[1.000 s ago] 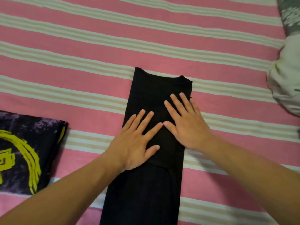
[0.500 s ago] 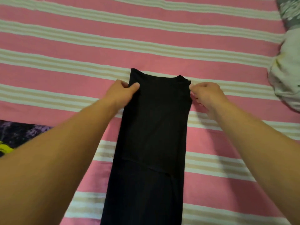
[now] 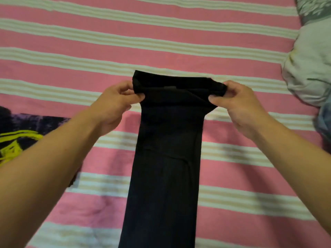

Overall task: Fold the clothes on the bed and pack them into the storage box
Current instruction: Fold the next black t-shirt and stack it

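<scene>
Directly ahead of the person, two bare arms reach forward over a bed point(image 3: 161, 38) covered in a pink sheet with cream and tan stripes. Between the hands lies a black garment point(image 3: 166, 167), already folded lengthwise into a long narrow strip that runs from the near edge of the view out to the fingertips. The left hand point(image 3: 116, 102) pinches the far left corner of the strip, thumb on top and fingers curled beneath. The right hand point(image 3: 238, 102) pinches the far right corner the same way. Both corners are raised off the bed, so the far end of the strip curls up and back toward the person while the rest lies flat.

Judging by how it droops between the two grips, the cloth is light, soft and limp, with no stiffness of its own. Holding it at both far corners looks like the sound choice: a single grip in the middle would likely let the side folds fall open.

Outward from the left forearm sits a dark garment with a yellow print point(image 3: 19, 140). Beyond the right hand, at the edge of the bed, lies a pale bundle of bedding point(image 3: 308, 68).
</scene>
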`<action>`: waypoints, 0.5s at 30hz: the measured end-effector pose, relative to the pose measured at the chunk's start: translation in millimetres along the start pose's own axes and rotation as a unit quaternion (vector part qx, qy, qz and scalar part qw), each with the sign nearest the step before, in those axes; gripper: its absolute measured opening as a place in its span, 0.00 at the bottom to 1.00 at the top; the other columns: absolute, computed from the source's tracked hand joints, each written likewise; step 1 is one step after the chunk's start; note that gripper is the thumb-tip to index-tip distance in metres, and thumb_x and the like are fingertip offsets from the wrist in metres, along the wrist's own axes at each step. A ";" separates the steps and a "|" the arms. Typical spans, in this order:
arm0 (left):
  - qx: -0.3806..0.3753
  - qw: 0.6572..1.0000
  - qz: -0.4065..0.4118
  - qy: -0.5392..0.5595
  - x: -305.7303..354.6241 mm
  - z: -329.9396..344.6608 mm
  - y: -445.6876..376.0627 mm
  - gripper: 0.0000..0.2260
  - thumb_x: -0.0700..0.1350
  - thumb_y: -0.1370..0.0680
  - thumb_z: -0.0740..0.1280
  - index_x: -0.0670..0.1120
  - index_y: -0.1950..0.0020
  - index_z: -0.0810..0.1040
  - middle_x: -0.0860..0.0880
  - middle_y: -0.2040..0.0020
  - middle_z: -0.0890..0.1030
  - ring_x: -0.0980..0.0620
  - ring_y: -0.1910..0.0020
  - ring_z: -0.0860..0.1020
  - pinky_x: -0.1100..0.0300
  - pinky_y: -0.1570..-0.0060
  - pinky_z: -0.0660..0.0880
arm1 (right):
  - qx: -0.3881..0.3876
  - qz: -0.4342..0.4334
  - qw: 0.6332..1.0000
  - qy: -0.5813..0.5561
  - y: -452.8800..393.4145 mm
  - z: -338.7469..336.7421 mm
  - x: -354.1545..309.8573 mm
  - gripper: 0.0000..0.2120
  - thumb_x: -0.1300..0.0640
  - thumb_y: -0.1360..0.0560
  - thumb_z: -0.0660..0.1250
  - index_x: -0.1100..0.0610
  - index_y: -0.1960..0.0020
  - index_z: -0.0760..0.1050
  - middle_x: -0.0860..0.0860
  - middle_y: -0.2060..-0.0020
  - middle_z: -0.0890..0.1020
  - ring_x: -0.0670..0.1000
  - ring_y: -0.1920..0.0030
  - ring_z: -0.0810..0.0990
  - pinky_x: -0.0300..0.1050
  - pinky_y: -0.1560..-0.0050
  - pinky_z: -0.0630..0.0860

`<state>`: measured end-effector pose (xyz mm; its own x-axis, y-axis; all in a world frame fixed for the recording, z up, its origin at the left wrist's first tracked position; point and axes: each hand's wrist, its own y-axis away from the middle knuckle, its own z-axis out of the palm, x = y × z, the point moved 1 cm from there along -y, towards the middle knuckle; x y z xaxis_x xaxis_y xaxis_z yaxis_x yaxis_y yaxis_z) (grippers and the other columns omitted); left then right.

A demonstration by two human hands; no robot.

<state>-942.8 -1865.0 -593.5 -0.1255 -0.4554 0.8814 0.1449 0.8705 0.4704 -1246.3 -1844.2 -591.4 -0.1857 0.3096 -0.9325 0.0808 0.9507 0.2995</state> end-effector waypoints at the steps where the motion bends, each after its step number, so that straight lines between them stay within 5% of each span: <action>1: 0.001 1.000 0.012 -0.002 -2.7 -2.0 21.3 0.13 0.33 0.22 0.68 0.47 0.43 0.80 0.53 0.53 0.83 0.57 0.52 0.80 0.61 0.49 0.72 | -0.002 -0.015 0.999 0.034 24.0 -1.4 -1.3 0.08 0.66 0.28 0.74 0.56 0.54 0.79 0.47 0.56 0.82 0.46 0.54 0.81 0.37 0.49 0.75; 6: -0.032 0.998 -0.014 -0.061 -61.3 -10.4 102.5 0.18 0.24 0.25 0.66 0.48 0.53 0.82 0.51 0.58 0.82 0.55 0.58 0.79 0.62 0.54 0.73 | -0.040 -0.072 0.977 0.197 127.6 16.0 39.7 0.23 0.71 0.34 0.77 0.43 0.58 0.77 0.46 0.47 0.70 0.47 0.42 0.73 0.29 0.36 0.64; 8: -0.061 0.990 -0.046 -0.118 -98.0 -12.4 121.8 0.22 0.26 0.23 0.66 0.55 0.55 0.83 0.53 0.56 0.84 0.51 0.55 0.81 0.62 0.51 0.75 | -0.067 -0.063 0.963 0.253 159.5 24.5 78.9 0.24 0.72 0.34 0.77 0.42 0.55 0.79 0.46 0.44 0.68 0.50 0.39 0.71 0.39 0.32 0.67; 10: -0.076 0.971 -0.062 -0.218 -125.4 -13.7 134.2 0.25 0.27 0.21 0.63 0.58 0.52 0.83 0.53 0.55 0.84 0.46 0.57 0.80 0.65 0.59 0.74 | -0.095 -0.021 0.946 0.309 187.5 29.0 111.5 0.23 0.70 0.29 0.74 0.43 0.47 0.82 0.45 0.37 0.67 0.49 0.34 0.69 0.47 0.28 0.67; 12: -0.063 0.955 -0.060 -0.285 -135.4 -12.6 141.1 0.23 0.29 0.20 0.61 0.58 0.47 0.82 0.49 0.52 0.81 0.45 0.62 0.77 0.66 0.67 0.70 | -0.099 0.003 0.941 0.322 205.5 28.2 124.4 0.23 0.70 0.26 0.70 0.45 0.40 0.81 0.44 0.35 0.67 0.45 0.32 0.68 0.38 0.28 0.64; 15: 0.010 0.934 -0.001 -0.358 -123.6 -8.4 137.6 0.15 0.36 0.20 0.64 0.55 0.41 0.80 0.51 0.50 0.77 0.55 0.57 0.77 0.68 0.61 0.70 | -0.042 0.026 0.966 0.254 202.0 26.4 114.4 0.22 0.71 0.23 0.66 0.50 0.36 0.78 0.46 0.37 0.71 0.43 0.37 0.73 0.31 0.32 0.67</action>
<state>-899.1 -1690.5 -637.3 -0.7506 -0.2221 0.6223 0.1260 0.8764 0.4648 -1225.4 -1617.3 -642.9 -0.6422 0.3061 -0.7028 0.0275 0.9254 0.3779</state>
